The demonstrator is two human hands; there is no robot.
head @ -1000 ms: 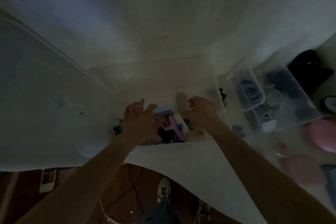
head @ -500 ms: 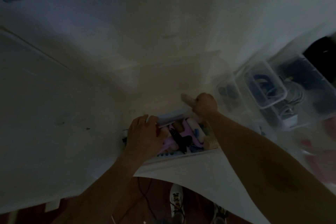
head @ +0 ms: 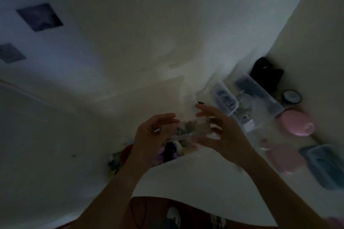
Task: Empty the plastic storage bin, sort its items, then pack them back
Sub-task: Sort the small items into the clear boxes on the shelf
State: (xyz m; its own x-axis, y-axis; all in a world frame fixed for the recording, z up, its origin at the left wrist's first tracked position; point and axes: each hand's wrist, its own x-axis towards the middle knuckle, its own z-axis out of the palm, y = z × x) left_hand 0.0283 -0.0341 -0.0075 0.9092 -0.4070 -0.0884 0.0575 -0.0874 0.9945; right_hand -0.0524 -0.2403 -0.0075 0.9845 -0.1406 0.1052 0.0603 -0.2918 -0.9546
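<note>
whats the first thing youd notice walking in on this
Both hands, left hand and right hand, hold a small clear box up at centre, above a heap of colourful items. Off right sit clear bins of cables and a pink round case.

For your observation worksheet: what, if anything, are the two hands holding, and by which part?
A small clear plastic container, gripped at its two ends: left hand on one, right hand on the other. Contents unclear.

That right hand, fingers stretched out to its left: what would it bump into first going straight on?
Probably the small clear container it already touches, then the left hand gripping the other end; blur leaves depth uncertain.
</note>
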